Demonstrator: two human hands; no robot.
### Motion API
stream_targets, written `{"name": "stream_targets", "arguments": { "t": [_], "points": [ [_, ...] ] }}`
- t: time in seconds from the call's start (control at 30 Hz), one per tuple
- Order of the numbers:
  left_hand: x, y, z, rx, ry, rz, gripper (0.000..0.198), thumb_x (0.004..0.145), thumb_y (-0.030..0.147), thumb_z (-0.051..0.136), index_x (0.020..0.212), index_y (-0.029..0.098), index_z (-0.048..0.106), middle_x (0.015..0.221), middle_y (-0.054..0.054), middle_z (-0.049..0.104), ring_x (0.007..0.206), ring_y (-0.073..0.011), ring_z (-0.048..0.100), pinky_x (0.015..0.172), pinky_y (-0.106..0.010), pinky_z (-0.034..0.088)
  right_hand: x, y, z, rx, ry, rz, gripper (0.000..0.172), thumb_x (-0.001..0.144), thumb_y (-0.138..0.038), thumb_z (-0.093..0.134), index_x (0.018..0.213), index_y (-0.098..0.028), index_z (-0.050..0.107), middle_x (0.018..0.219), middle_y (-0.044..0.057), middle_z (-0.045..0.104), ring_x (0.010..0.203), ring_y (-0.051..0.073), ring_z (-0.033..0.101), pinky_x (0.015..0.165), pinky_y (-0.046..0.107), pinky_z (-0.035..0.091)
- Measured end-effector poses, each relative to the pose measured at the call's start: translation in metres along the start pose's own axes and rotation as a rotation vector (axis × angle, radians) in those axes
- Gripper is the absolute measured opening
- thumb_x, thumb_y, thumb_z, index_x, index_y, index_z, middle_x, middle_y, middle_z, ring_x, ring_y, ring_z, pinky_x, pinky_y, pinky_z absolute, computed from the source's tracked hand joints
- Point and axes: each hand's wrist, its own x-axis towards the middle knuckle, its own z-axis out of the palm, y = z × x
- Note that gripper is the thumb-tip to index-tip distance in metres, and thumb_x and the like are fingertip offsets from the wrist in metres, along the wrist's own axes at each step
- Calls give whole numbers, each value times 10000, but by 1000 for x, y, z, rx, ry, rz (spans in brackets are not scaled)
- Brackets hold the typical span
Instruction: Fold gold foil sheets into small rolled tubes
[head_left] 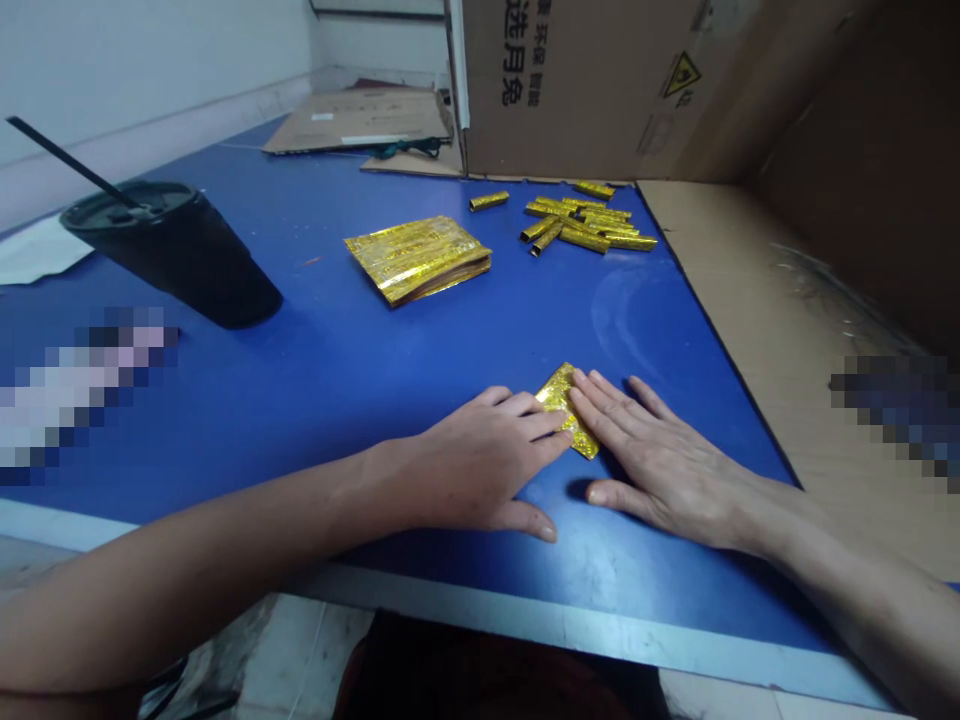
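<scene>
A small sheet of gold foil paper (564,398) lies on the blue table (315,340) near its front edge, partly folded. My left hand (480,462) lies flat with its fingertips pressing the sheet's left side. My right hand (660,460) is also flat, fingers stretched out, covering the sheet's right side. Neither hand grips anything. Farther back, a stack of gold foil sheets (417,258) rests mid-table, and several rolled gold foil tubes (589,224) lie in a loose pile behind it to the right.
A black lidded cup with a straw (176,250) stands at the left. A large cardboard box (600,85) rises at the back, and flat cardboard (780,330) covers the right side. More flattened cardboard (364,120) lies at the far back.
</scene>
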Motion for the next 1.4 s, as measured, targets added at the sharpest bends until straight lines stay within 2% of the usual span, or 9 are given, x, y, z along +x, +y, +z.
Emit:
{"name": "stream_targets", "arguments": {
  "t": [0.23, 0.4, 0.5, 0.63, 0.83, 1.0, 1.17, 1.27, 1.4],
  "points": [
    [-1, 1, 2, -5, 0, -14, 695, 722, 643, 472, 1194, 134, 462, 1241, -117, 487, 1115, -274, 431, 917, -395, 305, 1, 8, 7, -12, -43, 90, 814, 801, -646, 259, 1391, -98, 138, 1428, 182, 151, 1307, 277, 114, 1008, 558, 175],
    [2, 0, 12, -8, 74, -16, 848, 741, 712, 310, 1307, 80, 315, 1409, -166, 240, 1317, -296, 127, 1021, -498, 129, 3, 8, 6, -19, -52, 90, 831, 791, -663, 242, 1384, -84, 168, 1426, 183, 148, 1308, 278, 112, 1009, 559, 167],
    [3, -1, 17, -29, 30, -29, 880, 741, 718, 279, 1346, 81, 231, 1430, -171, 162, 1333, -284, 49, 1022, -526, 92, 3, 8, 7, -20, -57, 93, 839, 790, -666, 233, 1386, -81, 156, 1429, 177, 132, 1310, 275, 102, 1011, 554, 163],
    [0, 2, 17, -63, -40, -52, 933, 706, 745, 295, 1359, 85, 205, 1428, -177, 158, 1331, -295, 66, 1024, -533, 63, 3, 7, 7, -12, -62, 99, 836, 793, -662, 237, 1390, -87, 125, 1432, 168, 126, 1313, 269, 93, 1014, 552, 159],
    [-6, 10, 15, -75, -60, -71, 986, 687, 764, 286, 1356, 43, 212, 1420, -189, 170, 1327, -281, 110, 1056, -449, 43, 3, 8, 6, 17, -75, 114, 844, 788, -667, 246, 1388, -83, 135, 1434, 168, 122, 1315, 273, 92, 1019, 555, 132],
    [-5, 9, 17, -72, -54, -63, 1006, 678, 765, 309, 1354, 27, 205, 1416, -198, 181, 1319, -296, 137, 1055, -440, 75, 1, 13, -5, 191, -76, 128, 736, 832, -597, 258, 1399, -149, 116, 1448, 124, 128, 1315, 256, 99, 1030, 544, 118],
    [-4, 11, 17, -66, -21, -71, 995, 649, 765, 368, 1313, 27, 292, 1374, -218, 285, 1293, -318, 209, 1045, -451, 114, 8, -6, -19, 316, -57, -7, 742, 834, -586, 280, 1404, -164, 60, 1451, 113, 113, 1317, 238, 89, 1044, 519, 107],
    [-4, 12, 17, -64, -6, -86, 971, 631, 763, 404, 1275, 38, 357, 1325, -219, 370, 1263, -324, 276, 1042, -463, 115, 16, -16, -15, 317, -119, -79, 783, 818, -596, 321, 1402, -140, 70, 1449, 132, 86, 1317, 245, 79, 1049, 495, 135],
    [-4, 12, 17, -70, 0, -77, 1015, 634, 774, 377, 1320, 33, 279, 1384, -225, 256, 1293, -332, 200, 1031, -488, 120, 25, -3, -1, 205, -56, -50, 759, 836, -584, 284, 1402, -137, 49, 1445, 154, 84, 1318, 247, 85, 1038, 525, 113]
  ]
}}
